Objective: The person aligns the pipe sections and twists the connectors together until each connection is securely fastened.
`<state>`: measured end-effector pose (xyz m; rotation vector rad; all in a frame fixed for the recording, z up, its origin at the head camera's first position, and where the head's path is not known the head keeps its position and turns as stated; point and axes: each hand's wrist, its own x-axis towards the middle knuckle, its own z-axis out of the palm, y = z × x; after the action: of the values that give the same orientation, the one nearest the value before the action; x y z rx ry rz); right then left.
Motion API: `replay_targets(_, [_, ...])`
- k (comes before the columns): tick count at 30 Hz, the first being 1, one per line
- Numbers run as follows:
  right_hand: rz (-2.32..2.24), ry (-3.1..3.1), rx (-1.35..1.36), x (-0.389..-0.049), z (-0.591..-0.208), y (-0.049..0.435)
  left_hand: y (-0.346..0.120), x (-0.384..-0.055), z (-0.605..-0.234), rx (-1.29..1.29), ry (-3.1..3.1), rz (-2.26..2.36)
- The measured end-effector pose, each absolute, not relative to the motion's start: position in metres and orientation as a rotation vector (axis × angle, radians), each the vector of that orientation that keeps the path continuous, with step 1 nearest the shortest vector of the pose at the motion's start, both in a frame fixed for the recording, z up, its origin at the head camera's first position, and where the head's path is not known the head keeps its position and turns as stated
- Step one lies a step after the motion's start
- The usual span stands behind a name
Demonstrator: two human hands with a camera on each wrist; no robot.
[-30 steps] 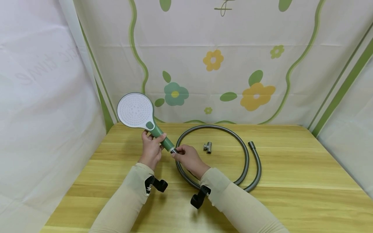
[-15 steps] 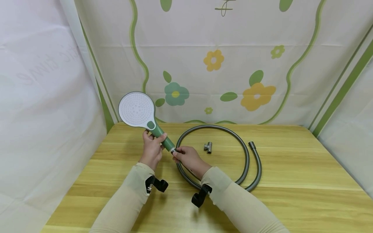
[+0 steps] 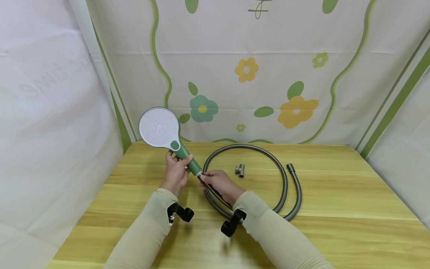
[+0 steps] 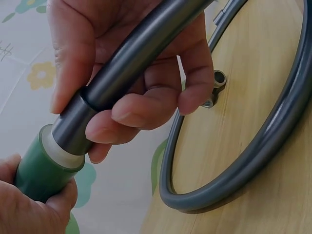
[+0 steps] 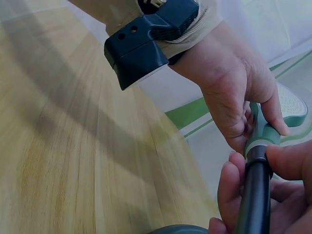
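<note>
In the head view a shower head with a round white face and green handle tilts up to the left. My left hand grips that handle, thumb across its front. Right at the handle's lower end, my right hand pinches the dark grey end nut of a shower hose. The left wrist view shows the nut against the pale collar of the green handle, with thumb and fingers around the nut. From there the hose runs back past the right palm in the right wrist view.
The hose's loop lies on the wooden table, its free end pointing to the back. Inside the loop lies a small metal tee fitting. A white fabric backdrop with printed flowers stands behind the table.
The shower head has tipped slightly to the right. My right hand has turned a little at the nut, and more of the hose below it shows. The left hand keeps its grip.
</note>
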<state>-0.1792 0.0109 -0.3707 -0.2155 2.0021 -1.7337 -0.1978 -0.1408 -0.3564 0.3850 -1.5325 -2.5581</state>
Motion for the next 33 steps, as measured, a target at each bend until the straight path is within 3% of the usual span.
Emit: replay_targets(33, [-1.524,2.501,-0.351,-0.1730,-0.3664,0.0055,-0.1407,-0.1981,-0.3571,0.377,-1.518,-2.534])
